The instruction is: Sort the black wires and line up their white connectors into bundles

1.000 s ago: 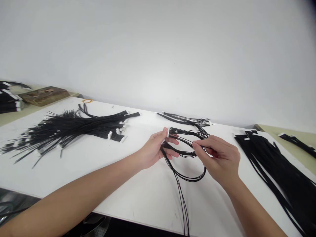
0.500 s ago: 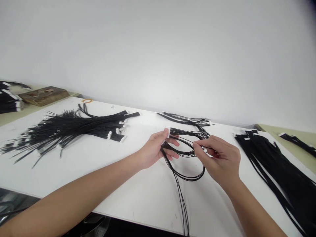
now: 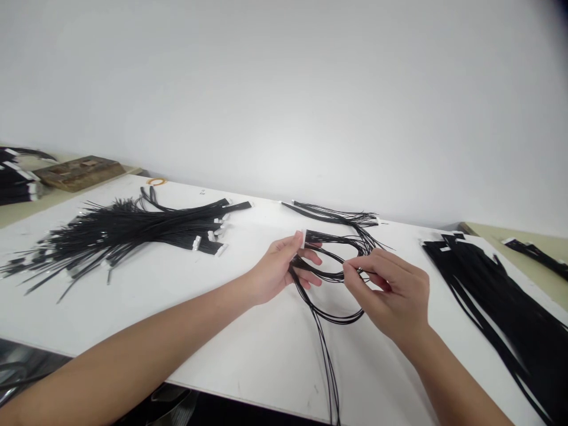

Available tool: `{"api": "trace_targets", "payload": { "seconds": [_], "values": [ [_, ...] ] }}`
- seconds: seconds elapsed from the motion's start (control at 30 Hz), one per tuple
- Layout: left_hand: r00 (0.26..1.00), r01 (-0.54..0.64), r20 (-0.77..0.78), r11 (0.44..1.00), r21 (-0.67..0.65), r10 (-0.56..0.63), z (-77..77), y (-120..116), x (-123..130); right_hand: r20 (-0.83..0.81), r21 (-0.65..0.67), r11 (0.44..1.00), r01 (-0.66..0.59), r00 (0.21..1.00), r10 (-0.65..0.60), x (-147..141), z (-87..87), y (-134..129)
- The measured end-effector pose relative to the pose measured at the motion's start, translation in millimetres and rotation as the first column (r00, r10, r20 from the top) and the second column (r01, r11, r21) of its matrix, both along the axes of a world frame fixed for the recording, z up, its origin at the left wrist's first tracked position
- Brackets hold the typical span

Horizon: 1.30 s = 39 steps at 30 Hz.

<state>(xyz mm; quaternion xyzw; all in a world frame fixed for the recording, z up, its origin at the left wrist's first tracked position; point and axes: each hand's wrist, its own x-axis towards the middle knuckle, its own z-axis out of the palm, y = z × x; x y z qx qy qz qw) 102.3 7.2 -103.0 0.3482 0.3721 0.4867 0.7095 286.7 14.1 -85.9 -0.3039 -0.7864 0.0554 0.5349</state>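
Near the middle of the white table, my left hand [image 3: 286, 263] grips the white connector end of a black wire harness [image 3: 335, 238], thumb on top and fingers curled beneath. Thin black wires loop out from that connector to the right, and a few trail down past the table's front edge. Inside these loops, the thumb and index finger of my right hand [image 3: 390, 290] are pinched on a thin black wire. Its tip is too fine to make out. Behind my hands lies more black wiring [image 3: 331, 213] with white ends.
A large heap of black wire harnesses [image 3: 146, 228] with white connectors lies on the left. Black flat cables [image 3: 497, 302] are stacked at the right. Farther left stand a brown wooden block [image 3: 82, 173] and another cable bundle [image 3: 15, 180]. An orange ring [image 3: 157, 181] lies at the back.
My right hand has shifted slightly left and down, toward my left hand, with its pinch still closed. The wire loops have moved slightly with it. My left hand stays in place.
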Motion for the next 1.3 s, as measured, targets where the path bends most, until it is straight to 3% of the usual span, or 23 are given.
{"api": "trace_targets", "payload": {
  "seconds": [0.13,0.3,0.57,1.3],
  "values": [
    [0.999,-0.017,0.036,0.999,-0.034,0.019,1.0,-0.6,0.5,0.067,0.098,0.995,-0.021,0.998,0.015,-0.7,-4.0,-2.4],
    [0.997,-0.028,0.073,0.998,-0.05,0.032,2.3,-0.9,1.0,0.098,0.13,0.992,-0.002,0.995,-0.011,-0.6,-9.8,-2.7],
    [0.997,0.002,0.079,1.0,-0.022,-0.001,0.2,-0.3,-0.2,-0.049,-0.043,0.998,-0.05,0.998,0.048,-6.2,-1.8,-8.0],
    [0.997,-0.063,0.034,0.998,0.003,0.063,-6.4,4.0,0.8,-0.016,0.025,0.999,-0.027,1.0,0.027,-8.3,-11.0,-4.3]
  ]
}}
